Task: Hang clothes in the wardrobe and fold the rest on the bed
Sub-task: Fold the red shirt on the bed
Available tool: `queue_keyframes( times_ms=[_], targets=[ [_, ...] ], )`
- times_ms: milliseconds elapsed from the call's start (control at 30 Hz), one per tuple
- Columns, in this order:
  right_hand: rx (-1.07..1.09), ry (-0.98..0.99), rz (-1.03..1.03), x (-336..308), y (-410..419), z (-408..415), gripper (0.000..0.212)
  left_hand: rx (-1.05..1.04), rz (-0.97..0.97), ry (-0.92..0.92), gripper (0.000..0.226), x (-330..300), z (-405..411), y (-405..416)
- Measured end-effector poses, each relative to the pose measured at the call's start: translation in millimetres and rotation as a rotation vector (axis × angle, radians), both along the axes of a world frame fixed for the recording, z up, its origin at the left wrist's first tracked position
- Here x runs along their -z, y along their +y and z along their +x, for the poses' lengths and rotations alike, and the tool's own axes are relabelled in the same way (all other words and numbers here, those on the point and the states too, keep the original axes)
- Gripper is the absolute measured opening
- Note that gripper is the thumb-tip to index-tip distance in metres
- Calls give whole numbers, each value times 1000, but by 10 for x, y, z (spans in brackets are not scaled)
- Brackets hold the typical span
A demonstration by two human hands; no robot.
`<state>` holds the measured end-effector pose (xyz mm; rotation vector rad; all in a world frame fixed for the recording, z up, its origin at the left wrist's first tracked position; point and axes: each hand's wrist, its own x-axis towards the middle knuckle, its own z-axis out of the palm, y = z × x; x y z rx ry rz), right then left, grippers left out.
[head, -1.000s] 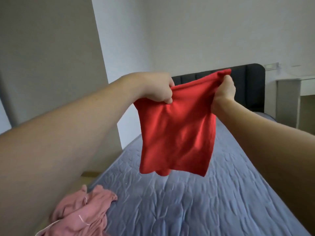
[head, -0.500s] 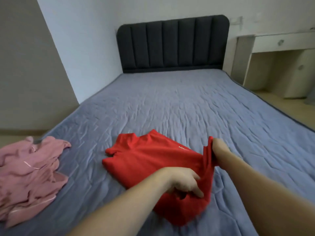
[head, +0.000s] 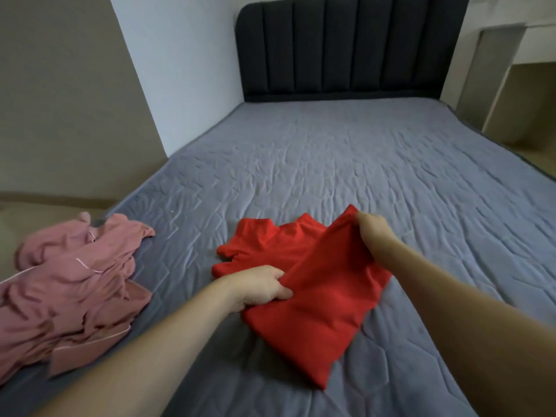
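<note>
A red shirt point(head: 313, 299) lies partly folded on the blue-grey bed point(head: 331, 164), near its front middle. My left hand point(head: 261, 285) grips the shirt's near-left edge, fingers curled into the cloth. My right hand point(head: 371, 227) pinches the far-right corner and holds that flap raised over the rest of the shirt. The collar end points away from me, flat on the mattress.
A crumpled pink garment point(head: 69, 284) lies at the bed's front left edge. A dark padded headboard point(head: 346, 46) stands at the far end. A pale desk unit point(head: 511, 61) is at the right, and a beige wall panel point(head: 69, 94) at the left.
The shirt went from hanging in the air between both hands to lying on the bed. Since half a second ago my right hand has lifted its corner up and away, folding the flap over.
</note>
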<state>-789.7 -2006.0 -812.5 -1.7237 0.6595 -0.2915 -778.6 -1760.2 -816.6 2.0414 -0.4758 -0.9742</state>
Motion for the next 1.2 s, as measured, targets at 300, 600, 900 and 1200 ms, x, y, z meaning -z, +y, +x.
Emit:
queue_keyframes(
  times_ms=[300,600,900,1200],
  targets=[
    [36,196,-287,400,8,201,28,-364,211,-486,18,186,917,150],
    [-376,407,-846,246,88,887,53,-574,201,-236,33,627,1582,385],
    [-600,520,-756,330,321,1524,37,-648,-245,-257,6,763,1742,396],
    [-797,271,-546,-487,113,956,13,-31,102,-504,87,445,1486,304]
  ],
)
